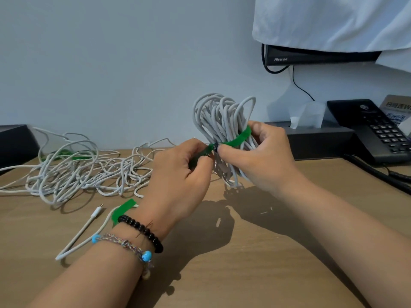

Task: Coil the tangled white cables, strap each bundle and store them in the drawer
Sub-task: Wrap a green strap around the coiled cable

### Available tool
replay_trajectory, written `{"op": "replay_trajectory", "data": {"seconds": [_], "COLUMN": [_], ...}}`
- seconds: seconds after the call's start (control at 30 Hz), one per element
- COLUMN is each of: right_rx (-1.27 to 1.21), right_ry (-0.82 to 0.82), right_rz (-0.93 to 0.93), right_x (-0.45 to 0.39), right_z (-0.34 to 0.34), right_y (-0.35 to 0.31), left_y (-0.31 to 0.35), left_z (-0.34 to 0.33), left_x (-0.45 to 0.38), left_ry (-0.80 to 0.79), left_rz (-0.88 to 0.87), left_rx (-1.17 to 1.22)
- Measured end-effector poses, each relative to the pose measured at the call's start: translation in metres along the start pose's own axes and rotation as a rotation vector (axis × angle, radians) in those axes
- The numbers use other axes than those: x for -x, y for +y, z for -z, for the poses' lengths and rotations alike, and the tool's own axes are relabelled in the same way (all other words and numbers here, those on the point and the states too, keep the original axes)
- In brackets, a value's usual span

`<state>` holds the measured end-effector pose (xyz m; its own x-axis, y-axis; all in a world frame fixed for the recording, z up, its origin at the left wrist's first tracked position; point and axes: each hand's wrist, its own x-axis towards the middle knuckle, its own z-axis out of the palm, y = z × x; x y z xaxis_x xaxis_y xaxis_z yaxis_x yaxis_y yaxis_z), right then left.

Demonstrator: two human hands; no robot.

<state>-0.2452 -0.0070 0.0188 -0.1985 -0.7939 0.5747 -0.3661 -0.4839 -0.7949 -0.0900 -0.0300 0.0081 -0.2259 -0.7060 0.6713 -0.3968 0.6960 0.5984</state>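
— Wooden surface [244, 252] against a pale wall; what lies on it?

— A tangled heap of white cables [73, 170] at the left, a spare green strap [122, 212] near it, a black telephone [373, 132] at the right edge. Bare wood runs along the near side.

— And the hands?

— Both raised above the surface. The right hand [262, 156] grips an upright coiled bundle [222, 127]; the left hand [182, 174] pinches the end of the green strap around it [238, 140].
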Motion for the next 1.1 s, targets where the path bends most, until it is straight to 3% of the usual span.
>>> {"op": "replay_trajectory", "data": {"seconds": [0.13, 0.53, 0.87, 1.1], "right_rx": [0.128, 0.376, 0.077, -0.066], "right_ry": [0.090, 0.004, -0.187, -0.229], "right_rz": [-0.009, -0.017, -0.051, -0.112], "right_x": [-0.003, -0.005, -0.005, -0.012], "right_z": [0.000, -0.002, -0.005, 0.006], "right_y": [0.006, 0.019, 0.012, 0.015], "left_y": [-0.003, 0.000, 0.007, 0.003], "left_z": [-0.001, -0.003, -0.001, -0.003], "left_x": [0.001, 0.001, 0.002, -0.003], "left_ry": [-0.011, -0.079, -0.130, -0.048], "left_rz": [-0.037, 0.085, 0.208, 0.302], "left_rx": [-0.011, 0.141, 0.273, 0.397]}}
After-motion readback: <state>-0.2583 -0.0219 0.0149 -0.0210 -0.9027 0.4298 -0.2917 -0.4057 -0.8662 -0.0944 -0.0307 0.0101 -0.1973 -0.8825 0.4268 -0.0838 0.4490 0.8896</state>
